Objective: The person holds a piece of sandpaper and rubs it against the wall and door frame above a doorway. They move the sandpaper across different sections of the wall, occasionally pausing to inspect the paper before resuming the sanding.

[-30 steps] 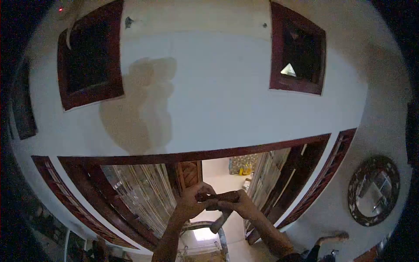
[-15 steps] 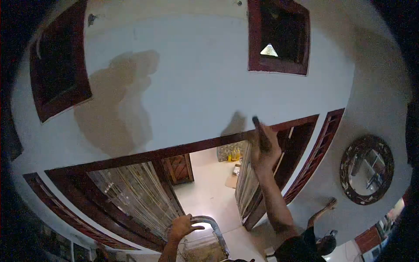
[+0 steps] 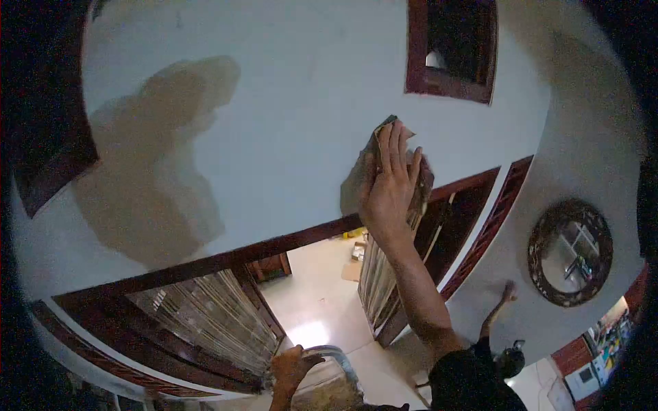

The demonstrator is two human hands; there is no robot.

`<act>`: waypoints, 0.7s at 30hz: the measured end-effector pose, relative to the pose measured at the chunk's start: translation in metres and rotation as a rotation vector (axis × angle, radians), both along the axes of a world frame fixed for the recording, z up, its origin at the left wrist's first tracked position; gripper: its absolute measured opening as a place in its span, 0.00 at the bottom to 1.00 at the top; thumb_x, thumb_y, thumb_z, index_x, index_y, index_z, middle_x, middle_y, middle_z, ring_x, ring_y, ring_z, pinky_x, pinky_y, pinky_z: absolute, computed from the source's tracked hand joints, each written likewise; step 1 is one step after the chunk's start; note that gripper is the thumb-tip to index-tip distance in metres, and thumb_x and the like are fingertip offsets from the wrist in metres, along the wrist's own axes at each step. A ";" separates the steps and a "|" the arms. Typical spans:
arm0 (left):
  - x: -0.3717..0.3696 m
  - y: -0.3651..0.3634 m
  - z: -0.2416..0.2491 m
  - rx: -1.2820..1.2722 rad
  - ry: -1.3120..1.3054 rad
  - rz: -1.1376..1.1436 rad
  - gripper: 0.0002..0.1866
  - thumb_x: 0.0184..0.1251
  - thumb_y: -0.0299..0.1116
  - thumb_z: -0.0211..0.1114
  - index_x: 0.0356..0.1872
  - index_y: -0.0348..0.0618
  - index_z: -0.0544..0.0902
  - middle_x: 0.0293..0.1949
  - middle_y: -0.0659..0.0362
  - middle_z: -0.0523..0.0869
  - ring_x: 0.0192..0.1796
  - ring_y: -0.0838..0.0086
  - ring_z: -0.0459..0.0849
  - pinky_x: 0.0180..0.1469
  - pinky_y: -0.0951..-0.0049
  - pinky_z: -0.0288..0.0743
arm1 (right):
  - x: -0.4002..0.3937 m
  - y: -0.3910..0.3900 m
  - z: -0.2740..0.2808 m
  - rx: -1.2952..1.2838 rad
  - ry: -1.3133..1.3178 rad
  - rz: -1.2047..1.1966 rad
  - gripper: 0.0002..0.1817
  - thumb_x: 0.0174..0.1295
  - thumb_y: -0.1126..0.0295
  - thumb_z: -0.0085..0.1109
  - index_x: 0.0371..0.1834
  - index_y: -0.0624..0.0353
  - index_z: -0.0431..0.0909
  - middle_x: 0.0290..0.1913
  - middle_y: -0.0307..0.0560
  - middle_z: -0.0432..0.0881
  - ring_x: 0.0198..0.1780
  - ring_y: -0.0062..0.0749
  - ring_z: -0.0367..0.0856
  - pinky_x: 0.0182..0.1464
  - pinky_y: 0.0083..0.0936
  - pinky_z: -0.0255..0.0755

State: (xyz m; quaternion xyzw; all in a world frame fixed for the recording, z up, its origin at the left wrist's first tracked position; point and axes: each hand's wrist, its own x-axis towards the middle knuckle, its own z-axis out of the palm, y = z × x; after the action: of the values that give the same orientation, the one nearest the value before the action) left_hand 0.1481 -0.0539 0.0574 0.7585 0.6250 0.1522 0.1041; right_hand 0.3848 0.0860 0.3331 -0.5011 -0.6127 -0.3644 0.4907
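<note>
My right hand (image 3: 389, 188) presses a dark, crumpled cloth (image 3: 423, 179) flat against the pale blue wall (image 3: 295, 137), just above the door frame. Its fingers point up over the cloth, whose edges stick out around them. Lower down, my left hand (image 3: 289, 370) is wrapped round the curved metal top rail (image 3: 334, 352) of what looks like a ladder. Dark shadows fall on the wall to the left and beside my right hand.
Below the wall is an open doorway (image 3: 274, 240) with curtains (image 3: 212, 312) on both sides. A barred window (image 3: 452, 48) sits above. On the right hangs a round framed mirror (image 3: 570, 252). Another person (image 3: 508, 362) reaches toward the side wall.
My right hand has moved up and turned flat to the wall, with the cloth now spread under it. The view has shifted slightly. My left hand keeps its hold on the rail.
</note>
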 end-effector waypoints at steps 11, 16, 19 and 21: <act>0.004 0.008 -0.007 -0.033 -0.010 -0.057 0.36 0.47 0.72 0.60 0.28 0.42 0.79 0.24 0.51 0.82 0.29 0.55 0.83 0.31 0.57 0.74 | 0.016 0.015 -0.007 0.021 0.008 -0.030 0.29 0.65 0.75 0.45 0.71 0.60 0.57 0.74 0.51 0.54 0.77 0.49 0.41 0.71 0.59 0.35; 0.005 0.010 -0.003 -0.055 -0.027 -0.032 0.32 0.45 0.67 0.65 0.29 0.42 0.78 0.25 0.52 0.82 0.29 0.58 0.84 0.32 0.58 0.75 | 0.006 0.017 -0.009 0.025 0.147 -0.014 0.28 0.65 0.76 0.45 0.71 0.57 0.58 0.74 0.49 0.55 0.76 0.49 0.42 0.71 0.60 0.34; 0.014 0.004 -0.015 -0.006 0.048 -0.038 0.31 0.44 0.65 0.67 0.30 0.42 0.78 0.27 0.53 0.83 0.30 0.58 0.84 0.33 0.59 0.75 | 0.015 0.006 0.001 0.006 0.090 -0.046 0.29 0.65 0.76 0.46 0.71 0.54 0.58 0.74 0.48 0.56 0.76 0.51 0.42 0.70 0.61 0.36; 0.016 0.011 -0.014 -0.046 0.049 -0.055 0.31 0.45 0.65 0.66 0.31 0.43 0.79 0.29 0.53 0.83 0.31 0.59 0.84 0.34 0.60 0.75 | 0.013 0.013 0.042 0.146 0.094 -0.034 0.30 0.64 0.76 0.46 0.72 0.53 0.57 0.74 0.49 0.56 0.76 0.51 0.42 0.70 0.61 0.36</act>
State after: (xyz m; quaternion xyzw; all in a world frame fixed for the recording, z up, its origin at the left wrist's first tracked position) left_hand 0.1645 -0.0431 0.0434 0.7765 0.6094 0.1162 0.1103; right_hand 0.3981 0.0990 0.3753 -0.4908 -0.5522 -0.3923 0.5479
